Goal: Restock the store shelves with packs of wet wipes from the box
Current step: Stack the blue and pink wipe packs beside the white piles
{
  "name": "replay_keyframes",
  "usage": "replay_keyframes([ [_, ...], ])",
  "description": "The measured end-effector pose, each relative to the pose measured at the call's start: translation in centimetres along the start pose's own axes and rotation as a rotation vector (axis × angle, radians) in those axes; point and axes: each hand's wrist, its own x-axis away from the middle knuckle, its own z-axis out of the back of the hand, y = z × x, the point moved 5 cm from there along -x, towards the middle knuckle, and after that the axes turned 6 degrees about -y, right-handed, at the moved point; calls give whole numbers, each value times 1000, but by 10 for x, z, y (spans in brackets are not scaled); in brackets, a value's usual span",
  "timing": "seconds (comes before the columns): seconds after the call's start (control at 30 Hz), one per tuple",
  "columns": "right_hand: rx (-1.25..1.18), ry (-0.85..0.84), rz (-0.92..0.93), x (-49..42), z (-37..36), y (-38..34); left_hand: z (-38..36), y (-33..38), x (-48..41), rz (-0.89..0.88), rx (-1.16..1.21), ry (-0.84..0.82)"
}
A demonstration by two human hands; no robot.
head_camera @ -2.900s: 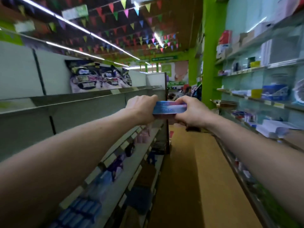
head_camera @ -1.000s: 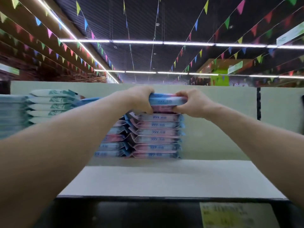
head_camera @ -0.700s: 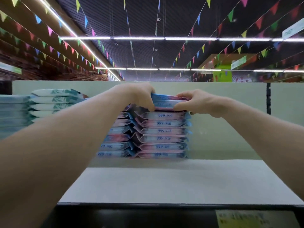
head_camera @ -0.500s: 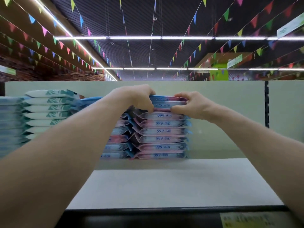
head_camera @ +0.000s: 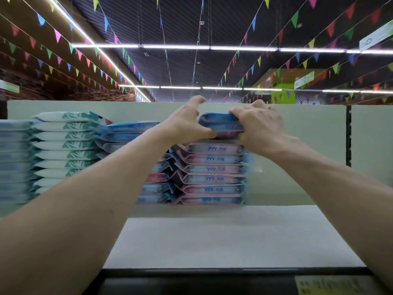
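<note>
Both arms reach forward and up to the shelf. The left forearm enters from the lower left and the right forearm from the right edge, and they converge at the centre of the view.

**Task item.** The top pack of wet wipes, blue above and pink below, lies flat between the two hands. It sits directly over the right stack, six packs printed "999". Motion blur hides the seam, so it appears to rest on the stack, but contact is not certain.

**Right hand.** The right hand covers the right end of the top pack. Its fingers curl over the upper face and wrap the end in a grip. The wrist is bent slightly downward.

**Left hand.** The left hand is at the left end of the pack in a spread claw shape. Its fingers are raised and curved clear above the pack, gripping nothing. Only the thumb touches the near left corner.

**Surroundings.**
- A second blue and pink stack stands just beside the right stack and is partly hidden by the left forearm.
- Further left is a stack of white and teal packs, then a blurred pale blue stack at the edge.
- All stacks stand against the pale back panel.
- A yellow label sits on the dark front rail.
- Coloured bunting and strip lights cross the ceiling.
</note>
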Motion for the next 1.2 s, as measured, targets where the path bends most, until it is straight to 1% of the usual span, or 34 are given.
replay_keyframes([
  [0.1,-300,129,-101,1,12,19,3,-3,-2,41,256,-7],
  [0.17,-573,191,-121,1,17,25,2,-3,-5,60,330,-14],
  [0.2,-761,172,-119,2,18,24,0,-3,-7,62,336,-32],
  [0.27,-1151,42,-109,4,13,15,-5,-1,-8,28,338,-77],
  [0.3,-1295,-26,-117,4,7,10,-7,1,-8,-5,358,-84],
  [0.33,-1375,-87,-138,4,-1,7,-9,4,-6,-40,379,-79],
  [0.4,-1437,-174,-198,2,-10,4,-7,2,-5,-51,349,-27],
  [0.47,-1493,-184,-294,-1,-12,11,1,-5,-8,-11,184,76],
  [0.5,-1527,-165,-337,-2,-11,18,6,-7,-9,3,42,136],
  [0.57,-1517,-115,-369,-2,-7,29,11,-9,-8,52,-298,200],
  [0.63,-1344,-129,-367,2,-9,34,8,-7,-5,81,-605,192],
  [0.7,-1137,-202,-330,7,-16,31,3,-5,-4,89,-811,154],
  [0.73,-1090,-248,-312,8,-19,28,2,-3,-4,98,-859,131],
  [0.77,-1088,-287,-302,9,-22,26,1,-2,-5,104,-869,100],
  [0.83,-1106,-326,-269,9,-23,23,0,-1,-6,105,-810,14],
  [0.93,-1052,-305,-211,9,-23,22,2,1,-1,147,-567,-166],
  [1.0,-944,-276,-180,9,-20,21,6,5,6,170,-459,-234],
  [1.1,-800,-251,-125,7,-13,19,6,12,7,121,-450,-197],
  [1.2,-677,-169,-21,6,-1,8,2,11,6,92,-429,-139],
])
